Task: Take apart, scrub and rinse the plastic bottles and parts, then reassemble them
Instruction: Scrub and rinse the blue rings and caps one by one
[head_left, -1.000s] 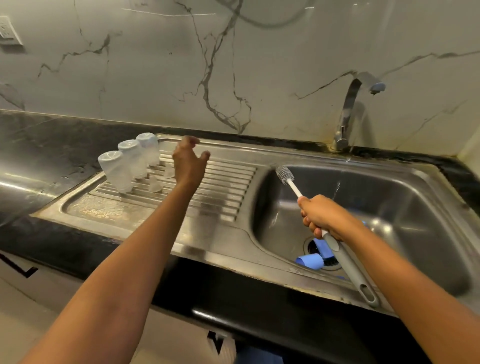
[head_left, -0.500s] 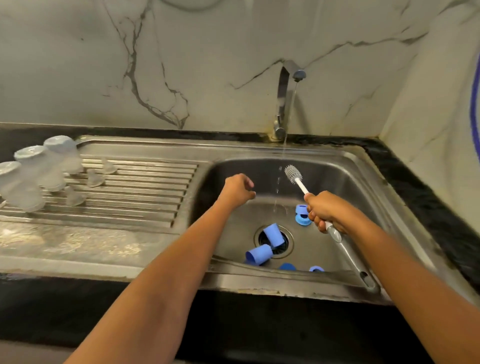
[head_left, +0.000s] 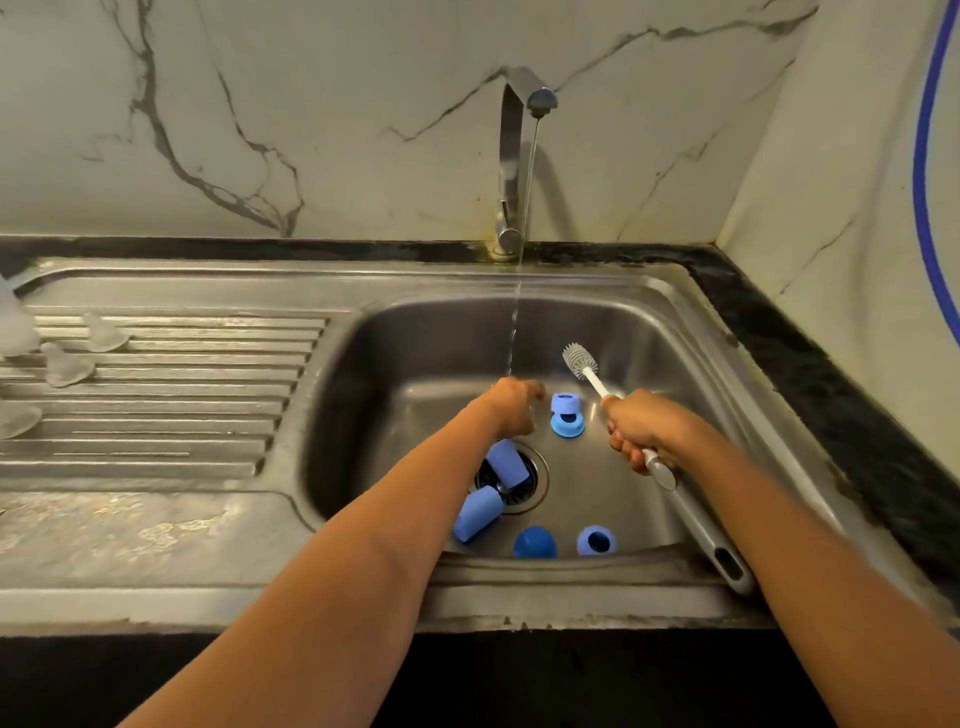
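The blue screw collar (head_left: 567, 422) lies opening-up near the back of the sink basin (head_left: 649, 332), just right of the nearer left hand (head_left: 511, 404). That hand's blurred fingers curl downward, and I cannot tell whether they hold anything. The right hand (head_left: 636, 428) grasps the bottle brush (head_left: 693, 517).

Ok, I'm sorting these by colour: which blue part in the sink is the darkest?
The dome at the front of the sink, between a cap lying on its side and a ring. All the others are paler blue.
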